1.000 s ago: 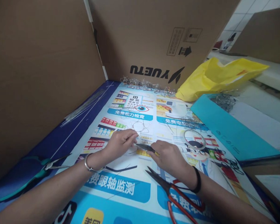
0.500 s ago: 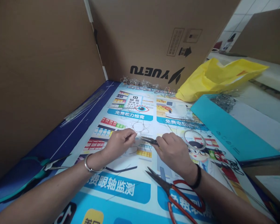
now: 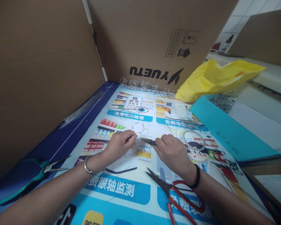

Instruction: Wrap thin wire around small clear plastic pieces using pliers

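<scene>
My left hand [image 3: 123,143], with a silver bangle at the wrist, is closed in a pinch at the middle of the printed sheet. A thin wire appears to run from its fingertips, mostly hidden. Thin wire bent into loops [image 3: 140,128] shows just beyond those fingers. My right hand [image 3: 174,153], black band at the wrist, is wrapped round dark needle-nose pliers [image 3: 148,141]. Their tips point left, close to the left fingertips. Red-handled scissors [image 3: 170,189] lie partly opened below the right hand. Teal-handled pliers [image 3: 41,173] rest left of my left forearm.
Cardboard walls [image 3: 154,34] stand at the back and left. Straight wires [image 3: 83,109] lie along the left side. At right are a wire coil [image 3: 194,140], dark wire pieces [image 3: 227,161], a blue box [image 3: 231,131] with tangled wire [image 3: 223,103], and a yellow bag [image 3: 213,78].
The pliers' tips have tilted slightly and moved a little left with my right hand. My left hand keeps its pinch. The whole view has shifted very slightly.
</scene>
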The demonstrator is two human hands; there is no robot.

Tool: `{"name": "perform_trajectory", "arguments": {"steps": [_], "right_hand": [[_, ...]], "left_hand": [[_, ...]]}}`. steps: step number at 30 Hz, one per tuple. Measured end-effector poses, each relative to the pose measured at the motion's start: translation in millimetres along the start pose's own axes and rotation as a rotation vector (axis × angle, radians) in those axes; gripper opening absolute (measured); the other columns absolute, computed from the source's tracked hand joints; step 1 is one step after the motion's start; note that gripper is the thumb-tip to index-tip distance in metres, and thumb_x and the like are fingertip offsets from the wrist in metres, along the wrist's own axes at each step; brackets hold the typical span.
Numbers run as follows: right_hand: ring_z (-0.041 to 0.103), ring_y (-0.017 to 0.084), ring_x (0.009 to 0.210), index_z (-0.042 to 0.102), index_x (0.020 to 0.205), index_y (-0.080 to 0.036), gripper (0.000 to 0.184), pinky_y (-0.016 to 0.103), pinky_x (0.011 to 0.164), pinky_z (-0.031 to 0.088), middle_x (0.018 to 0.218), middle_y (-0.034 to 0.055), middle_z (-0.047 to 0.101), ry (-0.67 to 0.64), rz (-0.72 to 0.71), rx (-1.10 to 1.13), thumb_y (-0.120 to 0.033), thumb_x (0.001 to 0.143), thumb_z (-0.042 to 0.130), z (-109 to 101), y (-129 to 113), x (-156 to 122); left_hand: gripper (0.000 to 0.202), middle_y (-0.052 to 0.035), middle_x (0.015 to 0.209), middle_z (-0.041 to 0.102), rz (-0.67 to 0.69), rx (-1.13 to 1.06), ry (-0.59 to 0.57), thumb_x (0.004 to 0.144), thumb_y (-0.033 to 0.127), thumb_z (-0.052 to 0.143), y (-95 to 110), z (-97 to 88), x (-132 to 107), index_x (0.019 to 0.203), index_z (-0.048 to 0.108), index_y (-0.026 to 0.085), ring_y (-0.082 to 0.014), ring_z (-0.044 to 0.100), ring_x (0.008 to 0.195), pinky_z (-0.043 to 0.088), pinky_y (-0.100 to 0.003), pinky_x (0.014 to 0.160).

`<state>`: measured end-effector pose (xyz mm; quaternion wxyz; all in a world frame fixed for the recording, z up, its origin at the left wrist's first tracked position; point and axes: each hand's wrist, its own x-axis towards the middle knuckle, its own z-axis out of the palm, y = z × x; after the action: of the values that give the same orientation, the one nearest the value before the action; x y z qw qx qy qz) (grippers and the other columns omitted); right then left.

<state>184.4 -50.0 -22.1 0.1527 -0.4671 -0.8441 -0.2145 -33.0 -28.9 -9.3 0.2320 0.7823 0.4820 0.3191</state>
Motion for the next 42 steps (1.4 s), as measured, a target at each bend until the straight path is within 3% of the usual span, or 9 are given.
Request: {"name": "perform_trajectory", "arguments": {"steps": [5,12,19,25,36,42], "right_hand": [[0.041,0.018,0.07,0.053,0.073,-0.019,0.017,0.03,0.061,0.023,0.07,0.0036,0.051,0.01,0.002,-0.007,-0.031,0.085,0.052,0.6,0.7,-0.6],[0.042,0.018,0.07,0.052,0.072,-0.019,0.016,0.03,0.06,0.022,0.07,0.0037,0.052,-0.003,0.007,-0.007,-0.031,0.085,0.052,-0.5,0.1,-0.7],[0.043,0.018,0.071,0.052,0.073,-0.02,0.019,0.029,0.059,0.022,0.071,0.0035,0.053,-0.037,0.056,0.027,-0.036,0.084,0.052,0.2,-2.3,-1.2],[0.044,0.018,0.071,0.052,0.072,-0.02,0.02,0.029,0.06,0.023,0.071,0.0036,0.052,-0.036,0.053,0.023,-0.036,0.084,0.052,0.7,-2.9,-0.6],[0.042,0.018,0.07,0.053,0.072,-0.02,0.015,0.03,0.06,0.021,0.07,0.0034,0.051,-0.033,-0.018,0.015,-0.028,0.085,0.051,-0.2,-1.7,-0.6],[0.043,0.017,0.07,0.054,0.071,-0.02,0.015,0.029,0.059,0.022,0.07,0.0034,0.053,-0.053,-0.017,0.048,-0.029,0.083,0.053,-3.8,-6.5,-1.2]], "left_hand": [[0.02,0.0002,0.068,0.067,-0.083,-0.135,-0.053,0.085,0.026,0.047,-1.8,1.3,1.5,0.078,0.063,0.018,-0.0111,0.061,0.063,0.046,-0.02,0.059],[0.016,0.0004,0.072,0.068,-0.187,-0.284,-0.043,0.083,0.026,0.052,-3.5,6.4,3.2,0.078,0.065,0.019,-0.0122,0.063,0.069,0.048,-0.021,0.064],[0.015,0.0011,0.071,0.067,-0.14,-0.27,0.01,0.082,0.023,0.052,0.2,5.4,1.8,0.076,0.064,0.019,-0.011,0.062,0.068,0.047,-0.021,0.065],[0.015,0.0002,0.071,0.067,-0.188,-0.264,-0.037,0.082,0.024,0.052,-1.8,5.7,2.3,0.076,0.063,0.018,-0.0117,0.062,0.067,0.048,-0.02,0.061],[0.013,0.0017,0.069,0.068,-0.209,-0.306,-0.027,0.081,0.022,0.054,0.3,7.1,3.9,0.075,0.065,0.019,-0.0112,0.064,0.068,0.048,-0.021,0.067],[0.013,0.0028,0.068,0.068,-0.129,-0.276,-0.024,0.081,0.018,0.054,-0.2,7.1,1.5,0.075,0.065,0.019,-0.0099,0.063,0.068,0.046,-0.02,0.067]]}}
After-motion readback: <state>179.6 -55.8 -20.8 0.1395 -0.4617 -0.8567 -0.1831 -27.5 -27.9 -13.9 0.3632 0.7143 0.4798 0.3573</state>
